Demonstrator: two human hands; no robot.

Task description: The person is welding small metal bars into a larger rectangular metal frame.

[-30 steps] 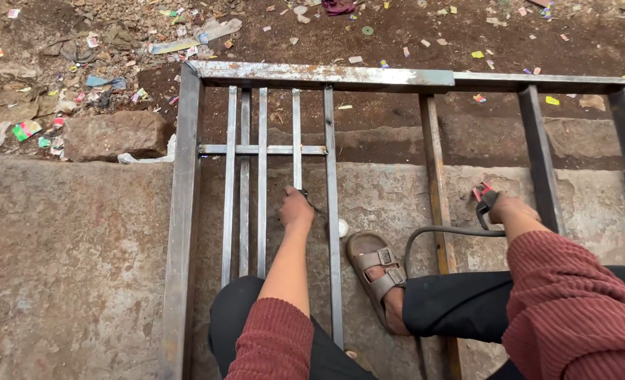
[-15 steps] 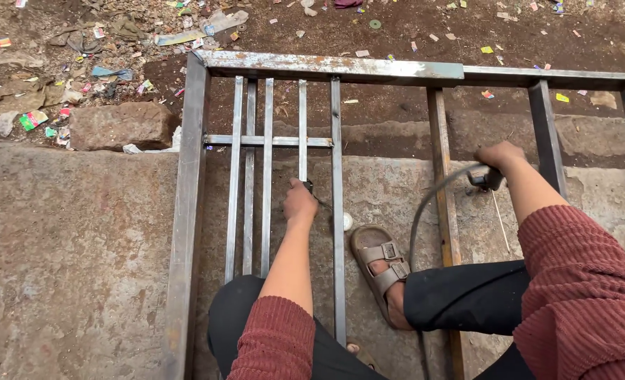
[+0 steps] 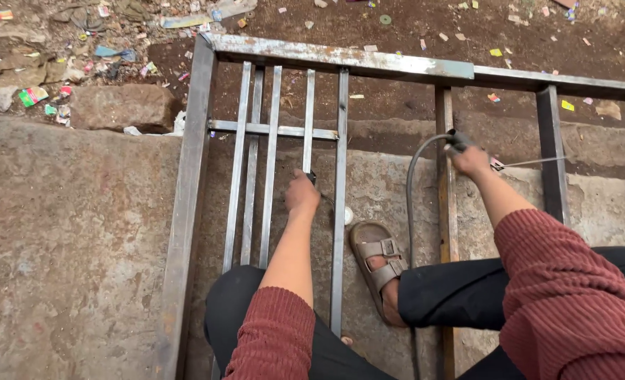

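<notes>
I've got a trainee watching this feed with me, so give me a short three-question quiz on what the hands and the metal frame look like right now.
1. True or false: the left hand rests on one of the thin upright bars of the metal frame.
2. What does the right hand hold? A) a brick B) a tool with a grey cable and a thin rod C) a sandal
3. Fill in: the sandalled foot lies between the two ____.

Key:
1. True
2. B
3. hands
</notes>
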